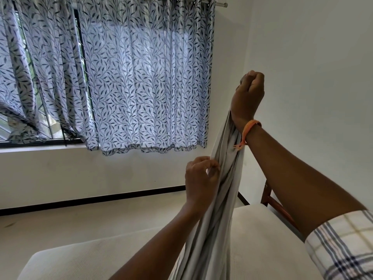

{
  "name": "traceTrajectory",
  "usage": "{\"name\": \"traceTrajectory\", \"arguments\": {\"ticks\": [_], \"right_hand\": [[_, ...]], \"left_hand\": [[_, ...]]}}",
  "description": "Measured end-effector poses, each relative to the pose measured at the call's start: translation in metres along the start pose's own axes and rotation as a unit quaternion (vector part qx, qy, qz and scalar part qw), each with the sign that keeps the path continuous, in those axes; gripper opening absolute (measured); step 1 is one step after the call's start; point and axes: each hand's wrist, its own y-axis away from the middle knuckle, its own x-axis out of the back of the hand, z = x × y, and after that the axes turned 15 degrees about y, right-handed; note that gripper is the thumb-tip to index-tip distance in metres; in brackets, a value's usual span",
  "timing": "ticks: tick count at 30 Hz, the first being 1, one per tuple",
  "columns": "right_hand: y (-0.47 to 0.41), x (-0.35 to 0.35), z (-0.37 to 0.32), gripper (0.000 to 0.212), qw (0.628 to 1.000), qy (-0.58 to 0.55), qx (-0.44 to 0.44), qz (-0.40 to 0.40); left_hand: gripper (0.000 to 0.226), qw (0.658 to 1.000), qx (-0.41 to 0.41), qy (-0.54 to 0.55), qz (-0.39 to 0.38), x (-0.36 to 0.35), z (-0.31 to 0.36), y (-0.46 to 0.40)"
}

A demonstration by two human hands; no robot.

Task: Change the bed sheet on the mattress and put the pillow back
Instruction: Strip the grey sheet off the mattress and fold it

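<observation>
Bare cream mattress (pixel 262 239) below. Right hand (pixel 249 96) fists the bunched striped sheet (pixel 218 199) overhead. Left hand (pixel 199 178) pinches its folds.

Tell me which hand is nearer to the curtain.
The left. In the frame, the left hand pinches the sheet just below the curtain's bottom hem, while the right hand grips the sheet's top, raised off to the curtain's right before the bare wall.

The right arm has a sleeve (pixel 341 247) rolled up near the elbow. It is white with blue and tan check lines. An orange thread band (pixel 249 129) is tied on the right wrist. The left arm is bare.
</observation>
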Motion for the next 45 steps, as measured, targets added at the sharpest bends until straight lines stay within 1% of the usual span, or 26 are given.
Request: {"name": "traceTrajectory", "arguments": {"ticks": [3,9,12,15,17,19,21,23,24,28,31,33,35,37,39,40,42,45], "right_hand": [[-0.002,0.000,0.001,0.021,1.000,0.003,0.002,0.005],[-0.008,0.005,0.009,0.022,1.000,0.022,-0.004,0.011],[-0.008,0.007,0.011,0.022,0.999,0.030,0.001,0.009],[-0.011,0.011,0.016,0.022,0.999,0.043,0.006,0.017],[-0.014,0.017,0.021,0.020,0.998,0.053,0.008,0.023],[-0.014,0.022,0.025,0.020,0.998,0.057,0.009,0.023],[-0.012,0.025,0.027,0.021,0.998,0.058,0.011,0.023],[-0.011,0.025,0.028,0.021,0.998,0.057,0.012,0.027],[-0.010,0.025,0.028,0.021,0.998,0.055,0.011,0.030],[-0.010,0.025,0.031,0.021,0.998,0.060,0.002,0.037],[-0.008,0.031,0.031,0.019,0.997,0.075,-0.005,0.036],[0.000,0.039,0.030,0.019,0.996,0.086,-0.014,0.024],[0.018,0.046,0.027,0.022,0.996,0.092,-0.008,-0.002],[0.051,0.049,0.019,0.027,0.995,0.084,0.017,-0.057],[0.090,0.052,0.010,0.025,0.988,0.058,0.046,-0.133],[0.107,0.055,0.008,0.022,0.984,0.056,0.062,-0.158],[0.126,0.059,0.008,0.024,0.980,0.060,0.080,-0.175],[0.127,0.063,0.017,0.030,0.977,0.038,0.077,-0.193]], "left_hand": [[0.013,0.997,-0.035,-0.070,0.009,0.003,0.000,0.000],[0.013,0.993,-0.040,-0.114,-0.010,0.016,-0.011,-0.008],[0.014,0.997,-0.038,-0.073,0.002,0.020,-0.007,-0.010],[0.011,1.000,-0.007,-0.010,0.019,0.029,-0.005,-0.013],[0.012,1.000,0.010,0.009,0.028,0.037,-0.004,-0.018],[0.022,0.999,0.032,0.015,0.004,0.045,0.000,-0.025],[0.028,0.998,0.044,-0.007,-0.043,0.050,0.004,-0.032],[0.013,0.996,0.035,-0.048,-0.070,0.051,0.005,-0.036],[0.009,0.995,0.041,-0.057,-0.069,0.051,0.006,-0.037],[0.021,0.995,0.093,-0.028,-0.028,0.050,0.010,-0.040],[0.021,0.988,0.142,0.050,-0.019,0.050,0.009,-0.042],[0.025,0.980,0.159,0.117,-0.022,0.051,0.010,-0.045],[0.029,0.973,0.163,0.155,-0.042,0.049,0.016,-0.051],[0.031,0.967,0.155,0.183,-0.083,0.041,0.027,-0.055],[0.037,0.961,0.144,0.200,-0.123,0.031,0.039,-0.056],[0.037,0.957,0.146,0.211,-0.134,0.028,0.044,-0.057],[0.033,0.945,0.156,0.245,-0.151,0.027,0.049,-0.060],[0.031,0.929,0.165,0.261,-0.203,0.033,0.050,-0.065]]}}
